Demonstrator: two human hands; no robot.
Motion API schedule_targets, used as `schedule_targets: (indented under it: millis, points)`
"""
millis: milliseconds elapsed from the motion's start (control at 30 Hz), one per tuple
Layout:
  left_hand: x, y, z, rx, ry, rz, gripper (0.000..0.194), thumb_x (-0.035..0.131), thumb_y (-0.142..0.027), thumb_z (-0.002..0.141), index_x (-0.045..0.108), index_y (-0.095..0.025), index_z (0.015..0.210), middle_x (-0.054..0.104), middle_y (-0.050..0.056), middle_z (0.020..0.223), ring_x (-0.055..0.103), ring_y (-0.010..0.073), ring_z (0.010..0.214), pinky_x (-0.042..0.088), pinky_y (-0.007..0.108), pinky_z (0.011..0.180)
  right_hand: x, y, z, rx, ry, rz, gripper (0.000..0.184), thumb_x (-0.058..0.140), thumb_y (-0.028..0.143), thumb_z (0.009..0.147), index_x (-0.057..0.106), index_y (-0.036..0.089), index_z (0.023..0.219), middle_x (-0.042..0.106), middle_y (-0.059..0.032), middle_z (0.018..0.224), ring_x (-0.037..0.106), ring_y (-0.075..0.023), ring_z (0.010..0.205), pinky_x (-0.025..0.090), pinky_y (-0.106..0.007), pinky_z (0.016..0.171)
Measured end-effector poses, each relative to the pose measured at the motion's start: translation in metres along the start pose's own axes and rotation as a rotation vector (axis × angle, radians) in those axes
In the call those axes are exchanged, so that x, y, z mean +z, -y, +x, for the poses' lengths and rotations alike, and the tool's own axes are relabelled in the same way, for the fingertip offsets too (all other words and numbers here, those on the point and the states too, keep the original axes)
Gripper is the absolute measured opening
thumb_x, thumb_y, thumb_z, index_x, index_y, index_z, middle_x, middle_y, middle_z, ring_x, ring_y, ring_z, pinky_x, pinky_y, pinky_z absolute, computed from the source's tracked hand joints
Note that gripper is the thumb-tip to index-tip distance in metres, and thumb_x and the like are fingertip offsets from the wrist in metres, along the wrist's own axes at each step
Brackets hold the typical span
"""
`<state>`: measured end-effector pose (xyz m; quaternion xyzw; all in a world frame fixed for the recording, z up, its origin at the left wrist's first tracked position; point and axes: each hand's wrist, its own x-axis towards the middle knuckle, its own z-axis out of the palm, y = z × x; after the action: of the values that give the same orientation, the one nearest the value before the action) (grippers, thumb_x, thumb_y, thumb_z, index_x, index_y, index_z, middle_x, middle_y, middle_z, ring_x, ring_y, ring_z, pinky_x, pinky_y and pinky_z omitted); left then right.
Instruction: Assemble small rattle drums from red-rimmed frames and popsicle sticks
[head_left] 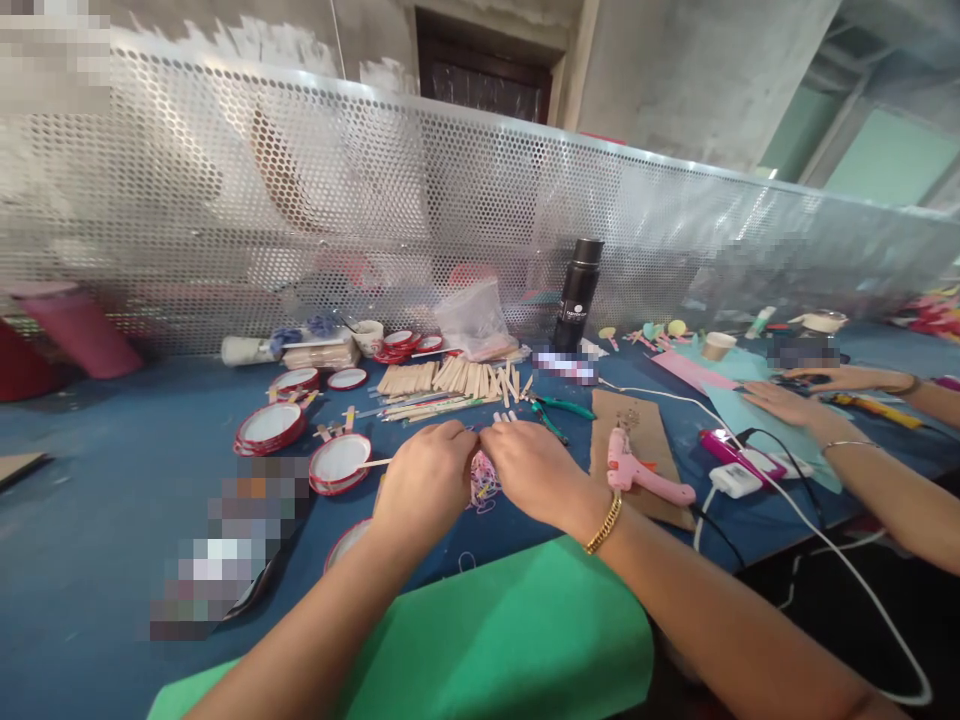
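My left hand (pixel 424 478) and my right hand (pixel 534 470) are side by side over the blue table (pixel 112 500), both with fingers curled and fingertips meeting. They hover above a small pile of pink rubber bands (pixel 484 485). What the fingers pinch is hidden behind the knuckles. A gold bracelet (pixel 604 523) circles my right wrist. A round red-rimmed lid (pixel 340 462) with a wooden stick glued to it lies just left of my left hand.
Wooden sticks (pixel 442 380) lie piled behind my hands, with more red lids (pixel 270 425) to the left. A pink glue gun (pixel 645 475) rests on brown cardboard. Green-handled pliers (pixel 562 406), a black bottle (pixel 577 290), a green foam sheet (pixel 510 630). Another person's hands (pixel 787 400) work at the right.
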<state>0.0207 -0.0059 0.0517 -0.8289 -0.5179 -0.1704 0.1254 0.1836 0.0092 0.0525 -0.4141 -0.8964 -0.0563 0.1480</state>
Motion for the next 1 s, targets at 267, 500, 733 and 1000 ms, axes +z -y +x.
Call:
schedule_targets:
  millis: [267, 500, 733, 1000]
  points:
    - [0.002, -0.005, 0.0, -0.039, -0.022, 0.014, 0.021, 0.049, -0.006, 0.083, 0.063, -0.019, 0.075, 0.064, 0.006, 0.076, 0.062, 0.0239, 0.074, 0.042, 0.035, 0.068, 0.009, 0.007, 0.003, 0.083, -0.025, 0.014, 0.018, 0.046, 0.009, 0.09, 0.062, 0.017, 0.091, 0.069, -0.0072, 0.089, 0.063, -0.0208, 0.083, 0.042, -0.031, 0.071]
    - [0.005, -0.005, 0.001, -0.033, -0.045, -0.01, 0.02, 0.051, -0.007, 0.085, 0.065, -0.017, 0.074, 0.064, 0.007, 0.074, 0.062, 0.024, 0.072, 0.044, 0.034, 0.067, 0.017, 0.008, 0.0, 0.098, -0.104, 0.003, 0.018, 0.047, 0.006, 0.087, 0.062, 0.016, 0.085, 0.068, -0.0077, 0.083, 0.062, -0.0218, 0.077, 0.039, -0.032, 0.067]
    - [0.007, 0.027, 0.012, 0.099, -0.244, -0.168, 0.023, 0.052, -0.027, 0.095, 0.075, -0.025, 0.096, 0.07, 0.006, 0.096, 0.06, 0.0235, 0.091, 0.045, 0.036, 0.08, 0.016, -0.01, 0.001, 0.147, -0.466, 0.538, 0.029, 0.036, 0.02, 0.102, 0.063, 0.017, 0.092, 0.065, -0.0045, 0.085, 0.06, -0.0162, 0.082, 0.043, -0.028, 0.076]
    - [0.005, 0.047, 0.017, -0.055, -0.178, -0.146, 0.047, 0.057, -0.026, 0.09, 0.056, -0.021, 0.137, 0.071, 0.01, 0.112, 0.062, 0.0275, 0.104, 0.046, 0.04, 0.093, 0.012, -0.015, -0.005, 0.23, -0.568, 0.681, 0.027, 0.049, 0.03, 0.099, 0.072, 0.022, 0.112, 0.06, -0.0043, 0.082, 0.058, -0.0182, 0.083, 0.046, -0.031, 0.081]
